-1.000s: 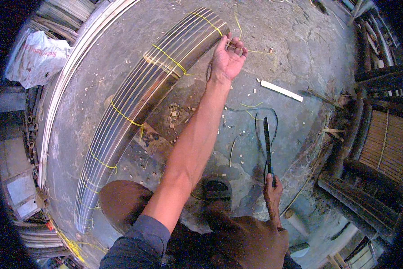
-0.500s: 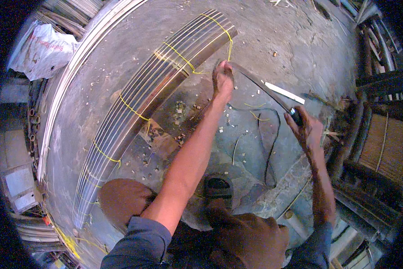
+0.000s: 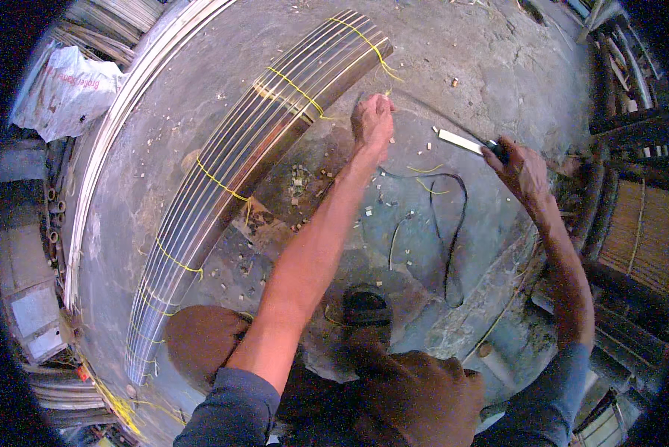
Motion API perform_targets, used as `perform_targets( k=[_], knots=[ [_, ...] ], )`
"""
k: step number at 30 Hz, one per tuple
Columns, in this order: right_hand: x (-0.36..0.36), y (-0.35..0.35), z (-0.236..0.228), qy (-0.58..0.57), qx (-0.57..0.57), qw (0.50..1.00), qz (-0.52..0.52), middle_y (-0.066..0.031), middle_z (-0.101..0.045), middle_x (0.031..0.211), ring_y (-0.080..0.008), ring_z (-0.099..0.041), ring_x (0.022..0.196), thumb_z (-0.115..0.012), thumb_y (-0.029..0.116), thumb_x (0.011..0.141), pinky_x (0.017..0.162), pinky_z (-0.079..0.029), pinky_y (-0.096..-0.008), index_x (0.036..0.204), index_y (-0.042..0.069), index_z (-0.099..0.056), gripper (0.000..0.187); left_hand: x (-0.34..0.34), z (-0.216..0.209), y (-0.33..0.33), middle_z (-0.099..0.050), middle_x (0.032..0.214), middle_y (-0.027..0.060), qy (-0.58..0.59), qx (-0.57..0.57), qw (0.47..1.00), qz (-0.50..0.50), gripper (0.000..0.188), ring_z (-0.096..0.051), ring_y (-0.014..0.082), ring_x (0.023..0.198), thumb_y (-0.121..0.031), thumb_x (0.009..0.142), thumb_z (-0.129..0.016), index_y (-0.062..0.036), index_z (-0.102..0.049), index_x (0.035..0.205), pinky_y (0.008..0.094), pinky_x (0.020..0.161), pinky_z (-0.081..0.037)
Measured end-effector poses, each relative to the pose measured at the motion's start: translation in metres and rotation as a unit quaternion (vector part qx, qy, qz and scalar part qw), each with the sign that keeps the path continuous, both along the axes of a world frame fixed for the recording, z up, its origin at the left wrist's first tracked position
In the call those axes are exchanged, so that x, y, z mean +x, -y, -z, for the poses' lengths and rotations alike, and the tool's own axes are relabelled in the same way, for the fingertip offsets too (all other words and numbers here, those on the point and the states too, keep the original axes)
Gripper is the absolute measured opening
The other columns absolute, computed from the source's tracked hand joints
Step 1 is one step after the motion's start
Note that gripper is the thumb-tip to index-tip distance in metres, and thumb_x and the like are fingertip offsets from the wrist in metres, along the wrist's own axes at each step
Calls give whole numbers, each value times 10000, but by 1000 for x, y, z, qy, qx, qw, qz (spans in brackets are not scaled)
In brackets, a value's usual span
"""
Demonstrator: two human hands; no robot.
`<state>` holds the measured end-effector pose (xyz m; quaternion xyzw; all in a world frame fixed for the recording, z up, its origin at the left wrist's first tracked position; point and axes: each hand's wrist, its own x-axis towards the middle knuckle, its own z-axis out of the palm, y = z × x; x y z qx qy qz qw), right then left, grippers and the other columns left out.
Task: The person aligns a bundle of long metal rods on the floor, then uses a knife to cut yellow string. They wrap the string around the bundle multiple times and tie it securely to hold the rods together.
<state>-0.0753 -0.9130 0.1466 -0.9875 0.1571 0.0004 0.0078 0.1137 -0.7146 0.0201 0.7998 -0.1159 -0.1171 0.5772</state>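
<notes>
A long bundle of slender split strips (image 3: 226, 149) curves across the floor on the left, tied at intervals with yellow twine (image 3: 293, 83). At its far end, a loose twine tail sticks out near my left hand (image 3: 374, 121). The fingers of that hand are closed, with a short bit of yellow twine at the fingertips. My right hand (image 3: 521, 170) grips the dark handle of a long knife (image 3: 454, 120). Its narrow blade, blurred by motion, points back toward my left fingertips. Just under the blade lies a pale flat strip (image 3: 460, 141).
A dark cord (image 3: 463, 223) loops over the floor, among scattered small offcuts (image 3: 297, 181) and twine scraps. A white sack (image 3: 70, 93) and long pale strips (image 3: 96, 171) lie at the left. Woven panels and timber (image 3: 636, 223) line the right side.
The twine stretched from the bundle to my left hand is now parted, its tail loose at the bundle. My right hand has moved up and right, drawing the knife away.
</notes>
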Motion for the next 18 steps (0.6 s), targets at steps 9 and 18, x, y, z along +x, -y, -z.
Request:
perform_targets(
  k=[9, 18],
  knots=[
    [-167, -23, 98, 57, 58, 974, 214, -189, -659, 764, -404, -633, 681, -621, 456, 878, 605, -484, -462, 988, 63, -613, 408, -111, 20, -20, -630, 992, 225, 329, 50, 836, 437, 385, -609, 345, 980, -377, 937, -493, -19, -614, 1007, 478, 886, -456],
    [-113, -78, 133, 104, 118, 984, 82, -204, -606, 1076, -367, -601, 962, -575, 320, 932, 810, -482, -414, 1089, 30, -621, 333, 0, -183, -163, -620, 1092, 217, 227, 242, 801, 498, 431, -590, 390, 1011, -365, 944, -475, -6, -571, 1162, 475, 904, -464]
  ],
)
